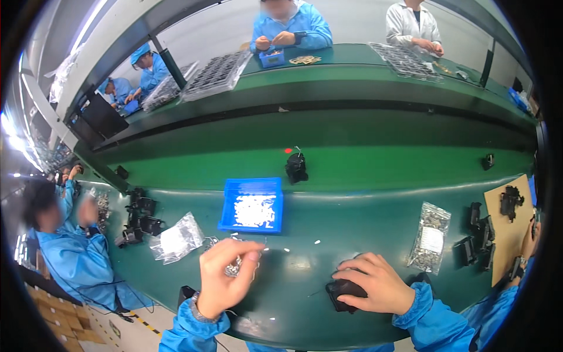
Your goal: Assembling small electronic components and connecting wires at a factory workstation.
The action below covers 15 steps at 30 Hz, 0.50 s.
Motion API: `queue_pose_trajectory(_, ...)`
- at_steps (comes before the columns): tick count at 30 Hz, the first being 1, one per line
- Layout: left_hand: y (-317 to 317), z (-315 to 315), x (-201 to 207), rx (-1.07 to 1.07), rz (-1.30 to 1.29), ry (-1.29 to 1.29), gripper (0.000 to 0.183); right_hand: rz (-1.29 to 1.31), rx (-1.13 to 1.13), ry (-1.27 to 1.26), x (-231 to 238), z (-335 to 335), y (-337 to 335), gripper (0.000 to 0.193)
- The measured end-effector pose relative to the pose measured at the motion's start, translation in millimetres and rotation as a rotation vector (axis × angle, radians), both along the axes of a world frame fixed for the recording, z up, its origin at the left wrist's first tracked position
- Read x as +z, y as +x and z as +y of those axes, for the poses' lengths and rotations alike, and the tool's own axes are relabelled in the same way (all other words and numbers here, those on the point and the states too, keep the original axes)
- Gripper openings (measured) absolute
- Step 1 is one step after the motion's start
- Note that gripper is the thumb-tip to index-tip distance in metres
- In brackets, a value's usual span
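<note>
My left hand (226, 276) is raised over a small pile of shiny metal parts (233, 267), thumb and index finger pinched together. A tiny bright speck shows at those fingertips, too small to name. To the right, my right hand (375, 284) curls over a black plastic part (345, 293) on the table and grips it; the hand hides much of its shape. Beyond my hands stands a blue bin (280, 205) holding many small white pieces (255, 211). A few loose white pieces (317, 242) lie between bin and hands.
Left lie a clear bag (177, 239) and black parts (141, 217). On the right are a bag of metal parts (431, 237), more black parts (484, 234) and a cardboard sheet (501, 252). A black part (296, 168) sits on the green belt ahead. Co-workers sit left, right and opposite.
</note>
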<state>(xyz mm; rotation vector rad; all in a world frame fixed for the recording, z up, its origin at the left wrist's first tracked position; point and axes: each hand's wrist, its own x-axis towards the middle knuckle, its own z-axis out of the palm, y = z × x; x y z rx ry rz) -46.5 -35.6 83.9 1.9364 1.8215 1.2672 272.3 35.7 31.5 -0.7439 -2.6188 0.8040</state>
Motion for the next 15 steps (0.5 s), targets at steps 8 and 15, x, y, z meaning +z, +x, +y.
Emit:
queue_pose_trajectory(8, -37, 0, -20, 0.021, 0.263, -0.327, 0.009, 0.001, 0.145, -0.32, 9, 28, -9, 0.049)
queue_pose_trajectory(15, -26, 9, -28, 0.019, 0.647, -0.276, 0.011, 0.073, 0.162, -0.262, 9, 29, -9, 0.046)
